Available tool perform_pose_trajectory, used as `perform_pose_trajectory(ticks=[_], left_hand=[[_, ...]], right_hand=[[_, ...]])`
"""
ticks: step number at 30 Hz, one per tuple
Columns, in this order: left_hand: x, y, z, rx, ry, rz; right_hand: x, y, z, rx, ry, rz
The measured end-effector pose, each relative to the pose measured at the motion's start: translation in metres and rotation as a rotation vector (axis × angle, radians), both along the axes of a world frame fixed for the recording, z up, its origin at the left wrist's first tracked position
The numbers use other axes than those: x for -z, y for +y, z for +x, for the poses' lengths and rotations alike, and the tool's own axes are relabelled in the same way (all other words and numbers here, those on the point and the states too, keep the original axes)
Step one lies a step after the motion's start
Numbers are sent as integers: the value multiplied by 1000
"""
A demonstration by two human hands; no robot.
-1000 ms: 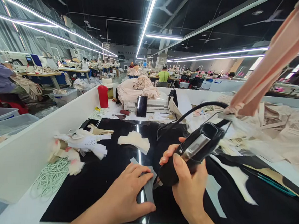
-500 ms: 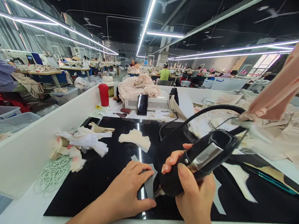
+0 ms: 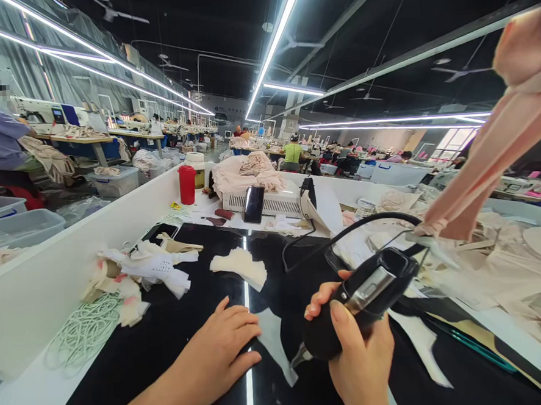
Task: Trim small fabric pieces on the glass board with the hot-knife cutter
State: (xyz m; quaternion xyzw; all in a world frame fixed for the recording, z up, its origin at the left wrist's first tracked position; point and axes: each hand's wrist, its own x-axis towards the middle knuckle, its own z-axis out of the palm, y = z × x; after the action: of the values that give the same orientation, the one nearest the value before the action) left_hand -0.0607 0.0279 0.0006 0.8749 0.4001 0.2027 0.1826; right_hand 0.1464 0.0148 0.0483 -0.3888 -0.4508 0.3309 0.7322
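My right hand (image 3: 359,350) is wrapped around a black corded hand tool (image 3: 363,297) with a silver plate on its side. The tool's small metal tip (image 3: 302,354) points down at the lower end of a thin grey fabric piece (image 3: 273,340). My left hand (image 3: 227,352) lies spread on the glossy black board (image 3: 169,337). Its fingertips are by the left edge of the grey piece; whether they touch it I cannot tell. A cream fabric stack (image 3: 240,265) lies beyond, and a white cut piece (image 3: 421,346) lies right of the tool.
A pink cloth strip (image 3: 492,158) runs up from the tool's rear. White scraps (image 3: 157,264) and green cord (image 3: 83,330) lie at left. A phone (image 3: 254,205), a red cup (image 3: 187,184) and teal-handled tweezers (image 3: 476,342) are around. A white side wall (image 3: 93,238) borders the table.
My left hand has slid left, uncovering most of the grey piece. The tool, still in my right hand, has shifted slightly right and its tip is at the piece's lower end.
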Motion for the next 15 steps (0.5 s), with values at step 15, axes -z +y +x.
perform_pose_trajectory(ticks=[15], left_hand=[[-14,-17,8,138,-184,-55]], right_hand=[[-16,10,0,104,41,29]])
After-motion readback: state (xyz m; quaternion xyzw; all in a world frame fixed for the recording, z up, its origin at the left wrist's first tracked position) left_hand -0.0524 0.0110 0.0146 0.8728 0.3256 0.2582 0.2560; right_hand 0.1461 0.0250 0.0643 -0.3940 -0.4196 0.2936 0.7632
